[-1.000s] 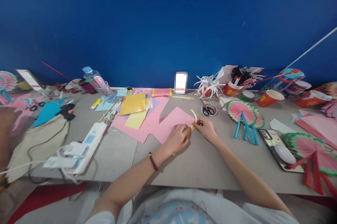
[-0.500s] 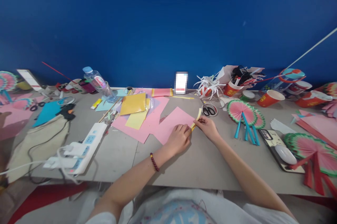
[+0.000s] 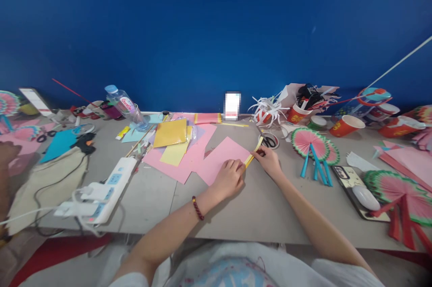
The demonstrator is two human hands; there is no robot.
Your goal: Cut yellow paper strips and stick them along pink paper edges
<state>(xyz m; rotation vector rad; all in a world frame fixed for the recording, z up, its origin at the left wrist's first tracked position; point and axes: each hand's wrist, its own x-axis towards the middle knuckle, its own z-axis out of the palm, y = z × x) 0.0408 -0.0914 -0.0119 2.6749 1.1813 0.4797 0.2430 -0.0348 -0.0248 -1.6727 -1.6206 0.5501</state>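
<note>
A pink paper sheet [image 3: 225, 156] lies on the grey table with a narrow yellow paper strip [image 3: 249, 160] along its right edge. My left hand [image 3: 230, 177] rests on the sheet's lower right part, its bent fingers together and pressing the paper down beside the strip. Farther up the strip, my right hand [image 3: 268, 160] pinches it between thumb and fingers. The strip's far end sticks up beyond that pinch. Black-handled scissors [image 3: 269, 141] lie just past my right hand, by a roll of tape. What is under my left fingers is hidden.
Yellow paper packs [image 3: 170, 133] lie on more pink paper to the left, near a power strip [image 3: 114, 183] and a tilted bottle [image 3: 126, 106]. Paper fans [image 3: 310, 143], a phone with a mouse [image 3: 365, 197], and cups [image 3: 347, 126] occupy the right. Another person's hand [image 3: 7, 154] shows at far left.
My right hand has shifted slightly to the right, and the strip's raised end now leans farther right, over the scissors. My left hand stays put. The other person's hand has come into view.
</note>
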